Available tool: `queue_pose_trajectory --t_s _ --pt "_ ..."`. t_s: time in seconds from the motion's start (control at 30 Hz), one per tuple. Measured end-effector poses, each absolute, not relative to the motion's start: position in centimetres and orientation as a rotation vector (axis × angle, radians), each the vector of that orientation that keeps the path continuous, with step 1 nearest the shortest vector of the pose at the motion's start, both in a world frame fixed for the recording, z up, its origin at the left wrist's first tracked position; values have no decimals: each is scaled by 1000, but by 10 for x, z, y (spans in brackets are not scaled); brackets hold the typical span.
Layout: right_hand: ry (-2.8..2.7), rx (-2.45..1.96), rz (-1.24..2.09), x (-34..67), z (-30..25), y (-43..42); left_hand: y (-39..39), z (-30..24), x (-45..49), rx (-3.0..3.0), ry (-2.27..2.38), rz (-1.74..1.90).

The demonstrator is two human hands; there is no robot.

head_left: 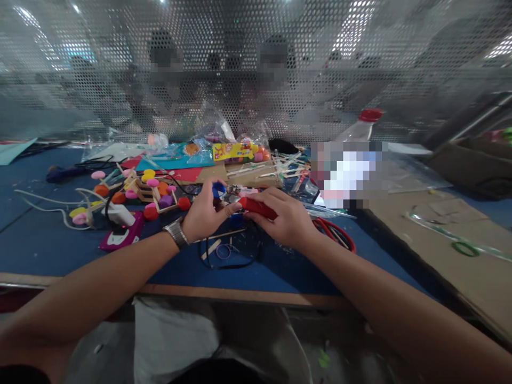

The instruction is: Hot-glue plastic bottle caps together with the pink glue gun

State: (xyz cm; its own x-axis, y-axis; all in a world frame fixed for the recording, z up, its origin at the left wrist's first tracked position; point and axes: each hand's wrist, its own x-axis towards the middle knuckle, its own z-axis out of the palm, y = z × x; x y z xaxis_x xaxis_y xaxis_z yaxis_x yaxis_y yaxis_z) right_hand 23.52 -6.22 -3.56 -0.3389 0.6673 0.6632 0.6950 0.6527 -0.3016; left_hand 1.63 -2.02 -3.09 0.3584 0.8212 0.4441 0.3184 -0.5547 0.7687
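Observation:
My left hand [203, 212], with a metal-band watch on its wrist, is closed around a small blue piece [219, 190]. Its thumb reaches the front end of a red-handled tool [259, 207]. That tool lies in the curled fingers of my right hand [285, 217]; silvery metal shows at its end, between my hands, but its kind is unclear. Another bit of blue [237, 218] shows just below. Under my hands a black cord [234, 266] loops over the blue tabletop, around thin wooden sticks [211, 249] and a purple ring [223, 251].
On the left stand a stick model with coloured clay balls [151, 212] and a purple power strip [124, 234] with a white plug. Craft sticks [286, 164], plastic-wrapped clay [240, 152] and a red-capped bottle [366, 125] lie behind. Cardboard [448, 245] and red-handled scissors [336, 234] are right.

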Motion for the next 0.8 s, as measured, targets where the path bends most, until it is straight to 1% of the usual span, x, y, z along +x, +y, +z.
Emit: queue_pose_trajectory --t_s 0.33,0.8 --pt "-2079 -1039 -26 235 -35 -64 -14 -29 12 2213 1014 1158" --pt "-2068 -1040 -6 234 -36 -63 -18 -24 14 2174 1091 1182"
